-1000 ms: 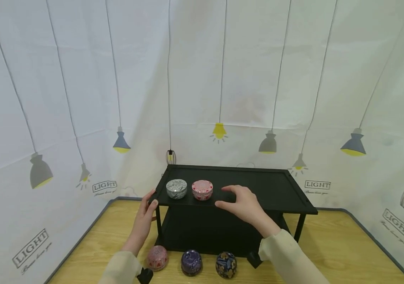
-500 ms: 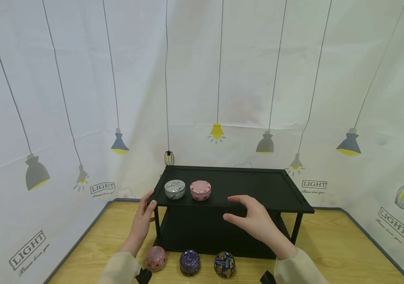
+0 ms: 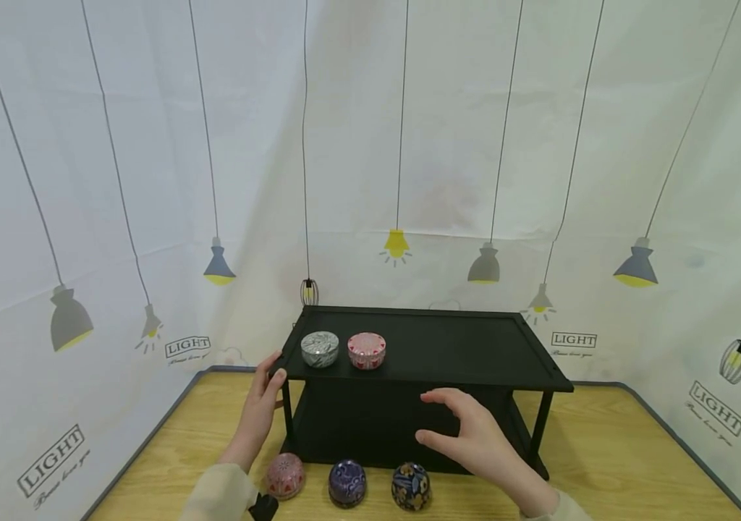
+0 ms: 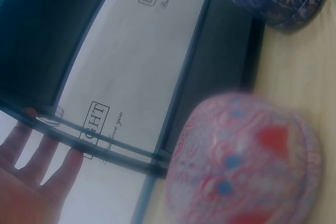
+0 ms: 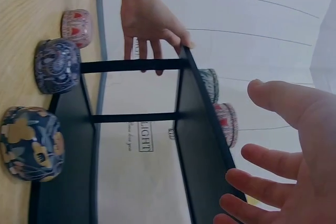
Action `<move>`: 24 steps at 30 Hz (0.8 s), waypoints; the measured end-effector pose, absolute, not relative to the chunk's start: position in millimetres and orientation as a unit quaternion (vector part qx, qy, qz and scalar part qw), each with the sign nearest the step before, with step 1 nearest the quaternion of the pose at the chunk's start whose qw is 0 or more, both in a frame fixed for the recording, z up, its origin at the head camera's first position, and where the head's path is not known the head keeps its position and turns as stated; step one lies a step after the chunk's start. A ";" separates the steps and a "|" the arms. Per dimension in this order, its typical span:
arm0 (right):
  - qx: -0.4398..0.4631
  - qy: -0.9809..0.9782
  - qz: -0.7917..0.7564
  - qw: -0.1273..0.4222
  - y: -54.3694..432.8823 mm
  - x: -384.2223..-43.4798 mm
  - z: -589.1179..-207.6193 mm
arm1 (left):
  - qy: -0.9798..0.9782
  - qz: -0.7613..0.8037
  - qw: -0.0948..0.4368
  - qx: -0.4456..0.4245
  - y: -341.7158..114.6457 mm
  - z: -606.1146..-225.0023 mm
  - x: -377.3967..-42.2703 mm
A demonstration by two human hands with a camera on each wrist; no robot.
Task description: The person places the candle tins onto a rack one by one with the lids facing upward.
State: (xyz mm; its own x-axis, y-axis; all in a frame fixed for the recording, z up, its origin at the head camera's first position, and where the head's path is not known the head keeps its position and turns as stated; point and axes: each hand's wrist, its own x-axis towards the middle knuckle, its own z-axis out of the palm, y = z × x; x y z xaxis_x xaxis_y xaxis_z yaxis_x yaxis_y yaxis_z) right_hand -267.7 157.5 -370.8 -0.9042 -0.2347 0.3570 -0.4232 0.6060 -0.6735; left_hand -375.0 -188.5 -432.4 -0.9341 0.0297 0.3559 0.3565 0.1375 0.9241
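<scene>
Pink tin [image 3: 367,352] and grey tin [image 3: 320,350] side by side on the shelf [image 3: 455,347], my left hand [image 3: 258,407] gripping its edge; my right hand [image 3: 471,432] has dropped lower, empty, thumb and fingers apart, seemingly free for the flowered tin [image 3: 411,487] on the counter [image 3: 631,449].

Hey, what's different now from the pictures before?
The right hand has moved down and a bit to the right, away from the pink heart tin on the black two-tier shelf. It's empty, like before. Nothing was picked up or let go. The left hand still holds the shelf's corner, and all five tins stayed in their places.
</scene>
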 end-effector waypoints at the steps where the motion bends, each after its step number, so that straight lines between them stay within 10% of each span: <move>1: 0.188 -0.889 0.403 0.112 158.5 -267.4 -373.0 | -0.743 -0.644 0.127 -0.130 -188.4 -432.7 -375.2; 24: 0.189 -0.873 0.449 -0.021 169.2 -283.5 -438.8 | -0.743 -0.643 0.139 -0.123 -186.8 -432.6 -375.8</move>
